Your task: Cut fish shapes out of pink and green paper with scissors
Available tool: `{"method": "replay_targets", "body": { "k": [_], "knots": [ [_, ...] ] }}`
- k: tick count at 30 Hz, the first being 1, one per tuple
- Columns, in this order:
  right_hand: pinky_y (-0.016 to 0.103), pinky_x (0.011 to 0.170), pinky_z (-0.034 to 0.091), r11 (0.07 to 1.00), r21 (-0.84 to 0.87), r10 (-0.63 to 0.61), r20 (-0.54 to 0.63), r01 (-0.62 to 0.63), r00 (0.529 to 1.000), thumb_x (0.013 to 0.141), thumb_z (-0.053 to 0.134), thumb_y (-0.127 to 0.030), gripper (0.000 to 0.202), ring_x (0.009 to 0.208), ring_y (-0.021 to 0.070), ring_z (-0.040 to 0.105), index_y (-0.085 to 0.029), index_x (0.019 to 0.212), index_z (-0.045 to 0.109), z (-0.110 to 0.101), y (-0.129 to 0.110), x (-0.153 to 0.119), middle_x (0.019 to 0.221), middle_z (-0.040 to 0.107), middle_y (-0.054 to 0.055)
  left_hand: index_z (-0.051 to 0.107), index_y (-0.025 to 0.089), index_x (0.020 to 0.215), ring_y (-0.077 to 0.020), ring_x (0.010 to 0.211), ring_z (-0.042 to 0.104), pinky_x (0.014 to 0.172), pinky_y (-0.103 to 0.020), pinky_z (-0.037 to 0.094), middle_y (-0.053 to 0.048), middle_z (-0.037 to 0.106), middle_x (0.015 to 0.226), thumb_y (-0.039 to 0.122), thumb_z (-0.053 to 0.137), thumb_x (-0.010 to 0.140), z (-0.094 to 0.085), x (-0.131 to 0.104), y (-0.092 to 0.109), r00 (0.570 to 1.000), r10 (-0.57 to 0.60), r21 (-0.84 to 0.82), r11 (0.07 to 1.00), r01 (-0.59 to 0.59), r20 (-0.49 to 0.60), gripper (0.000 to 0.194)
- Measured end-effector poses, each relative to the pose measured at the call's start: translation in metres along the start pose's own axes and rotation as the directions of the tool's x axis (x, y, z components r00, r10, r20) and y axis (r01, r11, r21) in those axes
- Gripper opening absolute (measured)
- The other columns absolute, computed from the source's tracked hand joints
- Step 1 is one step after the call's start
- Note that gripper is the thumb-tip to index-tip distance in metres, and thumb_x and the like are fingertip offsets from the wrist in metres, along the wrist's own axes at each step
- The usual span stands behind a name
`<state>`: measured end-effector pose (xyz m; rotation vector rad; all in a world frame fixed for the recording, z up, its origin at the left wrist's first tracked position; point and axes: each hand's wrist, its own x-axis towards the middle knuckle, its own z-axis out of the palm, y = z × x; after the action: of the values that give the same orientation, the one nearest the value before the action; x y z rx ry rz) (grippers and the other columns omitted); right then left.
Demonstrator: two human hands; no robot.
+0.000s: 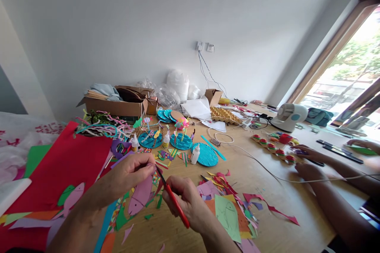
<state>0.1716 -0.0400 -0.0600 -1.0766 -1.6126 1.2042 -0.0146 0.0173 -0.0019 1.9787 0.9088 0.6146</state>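
Note:
My right hand (pixel 185 199) is closed around red-handled scissors (pixel 177 205), their dark blades pointing up and away toward my left hand. The fingers of my left hand (pixel 138 172) are pinched together at the blade tips; what they hold is too small to make out. Below and between my hands lies a pink paper fish (pixel 141 197) with a drawn eye and gill line. Patterned and green paper strips are tucked around it. Right of my right hand, a light green sheet (pixel 228 215) with a fish outline rests on orange paper among coloured scraps.
Glue bottles (pixel 195 154) stand by blue painted discs (pixel 204 155) carrying small decorations. Red paper (pixel 63 170) covers the left side. A cardboard box (pixel 114 106), an egg tray (pixel 225 115) and a white fan (pixel 288 117) stand farther back. Another person's hands (pixel 310 156) work at right, near a trailing cable (pixel 264 168).

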Motion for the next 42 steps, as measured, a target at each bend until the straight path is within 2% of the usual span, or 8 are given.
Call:
{"method": "replay_targets", "body": {
  "k": [5,15,24,31,34,37,40,42],
  "knots": [
    [0.020,0.044,0.023,1.000,0.004,-0.016,0.015,0.016,1.000,0.088,0.055,-0.034,0.033,0.048,0.0075,0.032,-0.020,0.062,0.040,0.000,0.001,0.000,0.052,0.038,-0.006,0.044,0.022,0.066,-0.0145,0.064,0.037,0.058,-0.027,0.031,0.005,0.038,0.067,0.039,0.040,0.086,0.000,0.002,0.001,1.000,-0.001,0.021,1.000,0.001,-0.008,0.026],
    [0.021,0.043,0.020,1.000,-0.017,0.016,0.017,-0.016,1.000,0.087,0.056,-0.053,0.045,0.049,0.0076,0.028,-0.020,0.061,0.040,0.000,-0.001,0.000,0.052,0.034,-0.006,0.042,0.023,0.064,-0.0143,0.062,0.036,0.056,-0.026,0.032,0.005,0.037,0.065,0.039,0.041,0.084,0.000,0.001,0.003,1.000,-0.008,0.033,0.999,0.009,-0.015,0.026],
    [0.022,0.046,0.022,0.974,-0.224,-0.031,0.003,0.030,1.000,0.091,0.055,-0.038,0.039,0.051,0.0079,0.029,-0.020,0.061,0.038,-0.006,-0.007,-0.004,0.053,0.034,-0.007,0.044,0.023,0.064,-0.0142,0.062,0.035,0.055,-0.026,0.030,0.005,0.037,0.065,0.037,0.042,0.084,-0.002,0.000,-0.002,0.999,-0.006,0.025,1.000,0.005,0.032,0.025],
    [0.022,0.045,0.019,0.950,-0.309,-0.056,-0.005,0.052,0.998,0.088,0.058,-0.028,0.035,0.050,0.0072,0.027,-0.019,0.061,0.038,-0.008,-0.008,-0.005,0.053,0.032,-0.008,0.041,0.023,0.060,-0.0135,0.060,0.034,0.054,-0.025,0.030,0.006,0.037,0.062,0.036,0.044,0.083,-0.002,0.001,0.001,1.000,0.004,-0.005,1.000,-0.004,-0.018,0.026],
    [0.021,0.043,0.021,0.981,-0.196,-0.015,-0.015,0.012,1.000,0.086,0.056,-0.027,0.032,0.047,0.0067,0.031,-0.020,0.060,0.041,-0.004,-0.005,-0.004,0.051,0.036,-0.007,0.047,0.022,0.062,-0.0125,0.058,0.035,0.051,-0.023,0.032,0.006,0.040,0.062,0.038,0.051,0.083,-0.003,-0.002,0.000,1.000,-0.008,-0.104,0.995,0.005,-0.028,0.027],
    [0.019,0.039,0.024,0.997,0.032,0.068,-0.039,-0.066,0.997,0.084,0.057,-0.036,0.032,0.041,0.0065,0.035,-0.021,0.060,0.042,0.002,-0.002,0.001,0.048,0.039,-0.008,0.060,0.021,0.072,-0.0120,0.057,0.042,0.049,-0.021,0.038,0.004,0.049,0.065,0.047,0.060,0.082,-0.003,-0.004,-0.002,0.994,-0.047,-0.327,0.945,0.011,-0.103,0.028],
    [0.018,0.036,0.023,0.970,0.216,0.131,-0.100,-0.107,0.986,0.079,0.060,-0.056,0.044,0.036,0.0058,0.033,-0.022,0.059,0.041,0.007,-0.005,0.008,0.043,0.039,-0.008,0.069,0.022,0.082,-0.0141,0.057,0.053,0.049,-0.022,0.045,0.001,0.060,0.066,0.053,0.068,0.075,0.000,-0.001,-0.003,0.951,-0.154,-0.640,0.766,-0.057,-0.269,0.032],
    [0.018,0.035,0.021,0.957,0.277,0.130,-0.163,-0.081,0.978,0.074,0.060,-0.068,0.053,0.034,0.0052,0.031,-0.022,0.058,0.041,0.009,-0.011,0.013,0.040,0.038,-0.008,0.071,0.022,0.080,-0.0142,0.053,0.056,0.047,-0.022,0.047,0.001,0.065,0.064,0.047,0.077,0.065,0.005,0.005,-0.002,0.905,-0.246,-0.779,0.613,-0.132,-0.347,0.030]
  ]
}}
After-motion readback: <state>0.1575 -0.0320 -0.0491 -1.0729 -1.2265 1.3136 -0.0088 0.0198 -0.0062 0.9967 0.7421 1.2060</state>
